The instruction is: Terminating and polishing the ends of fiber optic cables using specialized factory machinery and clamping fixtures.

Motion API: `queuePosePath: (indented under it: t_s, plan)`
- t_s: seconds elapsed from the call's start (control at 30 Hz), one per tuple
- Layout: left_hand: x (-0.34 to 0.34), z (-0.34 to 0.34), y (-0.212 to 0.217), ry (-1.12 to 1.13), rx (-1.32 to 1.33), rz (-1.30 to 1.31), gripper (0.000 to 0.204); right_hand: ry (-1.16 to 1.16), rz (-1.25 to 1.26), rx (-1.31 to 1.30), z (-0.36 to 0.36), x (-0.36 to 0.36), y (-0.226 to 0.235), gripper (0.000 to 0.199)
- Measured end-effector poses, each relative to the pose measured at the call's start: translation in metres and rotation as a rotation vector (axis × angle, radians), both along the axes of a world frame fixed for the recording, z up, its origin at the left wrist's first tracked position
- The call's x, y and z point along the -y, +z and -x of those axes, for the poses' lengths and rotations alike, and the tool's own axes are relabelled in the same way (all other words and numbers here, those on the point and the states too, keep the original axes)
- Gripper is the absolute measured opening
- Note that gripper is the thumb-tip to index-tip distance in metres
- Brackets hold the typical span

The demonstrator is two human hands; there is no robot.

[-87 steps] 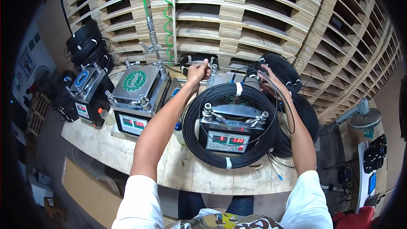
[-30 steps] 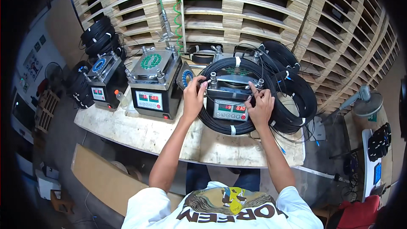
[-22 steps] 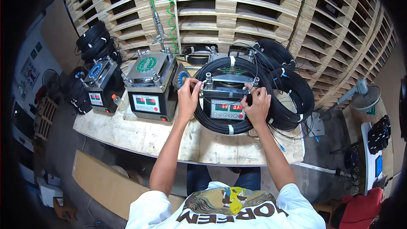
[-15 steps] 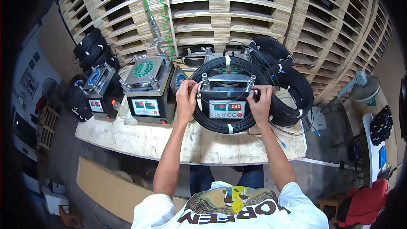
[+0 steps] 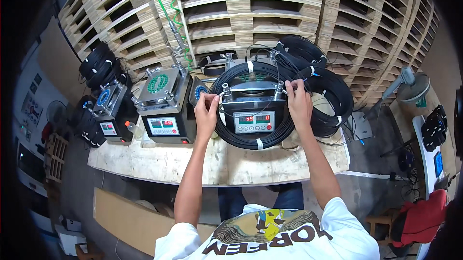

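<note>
Head view, looking down on a pale wooden workbench [image 5: 270, 166]: a grey metal machine [image 5: 253, 103] with a front panel of red and green digits sits at its middle, ringed by a black cable coil [image 5: 251, 142] bound with white ties. The left hand [image 5: 207, 110] curls at the coil's left side beside a corner post, fingers pinched, seemingly on the cable, though the grip is too small to confirm. The right hand [image 5: 298, 102] closes over the coil's right side by the opposite post. More black coils [image 5: 328, 91] lie just right; a second machine [image 5: 166, 103] stands left, before stacked wooden pallets [image 5: 251, 14].
</note>
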State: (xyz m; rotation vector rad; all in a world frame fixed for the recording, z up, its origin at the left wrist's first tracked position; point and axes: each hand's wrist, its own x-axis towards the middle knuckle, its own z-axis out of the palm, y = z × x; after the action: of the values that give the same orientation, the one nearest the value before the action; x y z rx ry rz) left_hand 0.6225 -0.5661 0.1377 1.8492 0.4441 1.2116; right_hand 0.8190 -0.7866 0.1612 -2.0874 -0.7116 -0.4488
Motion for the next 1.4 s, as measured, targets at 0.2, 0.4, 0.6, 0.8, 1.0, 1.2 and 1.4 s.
queuePosePath:
  t_s: [0.2, 0.4, 0.6, 0.8, 1.0, 1.2, 1.4]
  plan:
    - [-0.003, 0.004, 0.000, -0.018, 0.009, 0.047, 0.018, 0.144, -0.109, -0.070, 0.029, 0.021, 0.010, 0.021]
    - [-0.006, 0.005, -0.002, -0.049, -0.037, 0.058, 0.018, 0.332, -0.214, -0.041, 0.010, 0.020, -0.008, 0.014]
    - [-0.009, 0.005, -0.005, -0.036, -0.010, 0.055, 0.021, 0.314, -0.098, -0.227, 0.012, 0.021, 0.004, 0.017]
    - [-0.007, 0.002, -0.006, -0.041, 0.017, 0.075, 0.021, 0.320, -0.241, -0.141, 0.004, 0.016, -0.012, 0.020]
    - [0.001, 0.004, -0.004, 0.049, 0.007, -0.018, 0.019, 0.330, -0.275, -0.121, 0.004, 0.012, -0.017, 0.023]
    - [0.017, 0.008, -0.021, 0.427, -0.131, -0.313, 0.064, 0.208, -0.351, -0.119, 0.019, 0.017, -0.036, 0.034]
    - [0.034, 0.012, -0.068, 0.234, -0.076, 0.109, 0.099, -0.105, -0.299, -0.081, 0.065, 0.030, -0.078, 0.082]
